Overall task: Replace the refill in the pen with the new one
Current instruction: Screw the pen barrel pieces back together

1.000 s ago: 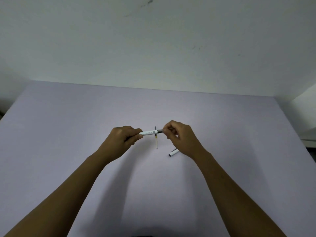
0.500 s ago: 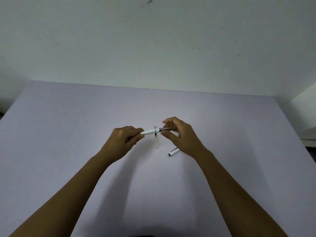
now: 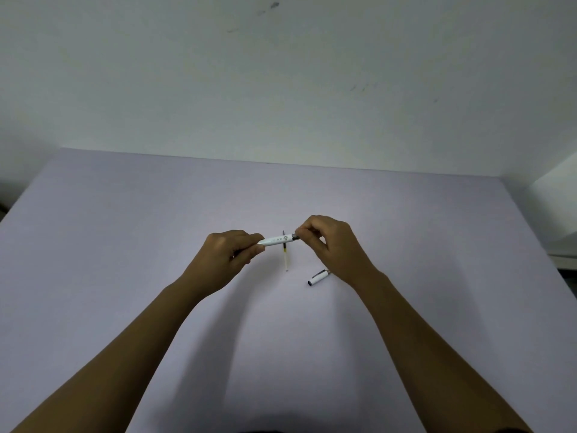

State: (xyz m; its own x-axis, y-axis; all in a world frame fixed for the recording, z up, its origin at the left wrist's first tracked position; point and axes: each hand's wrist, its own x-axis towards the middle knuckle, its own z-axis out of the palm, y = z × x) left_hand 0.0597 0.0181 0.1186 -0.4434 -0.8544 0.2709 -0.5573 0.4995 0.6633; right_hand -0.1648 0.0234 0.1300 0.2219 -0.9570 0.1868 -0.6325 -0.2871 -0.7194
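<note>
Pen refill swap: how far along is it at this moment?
Done: the cap is off, lying on the table. In hand: the left hand holds the pen barrel level while the right hand pinches its dark tip end. Left: a loose refill lies beneath on the table; fitting and recapping remain.

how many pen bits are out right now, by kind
pen body, held between left hand and right hand: 1
loose refill on the table: 1
pen cap on the table: 1
total: 3
</note>
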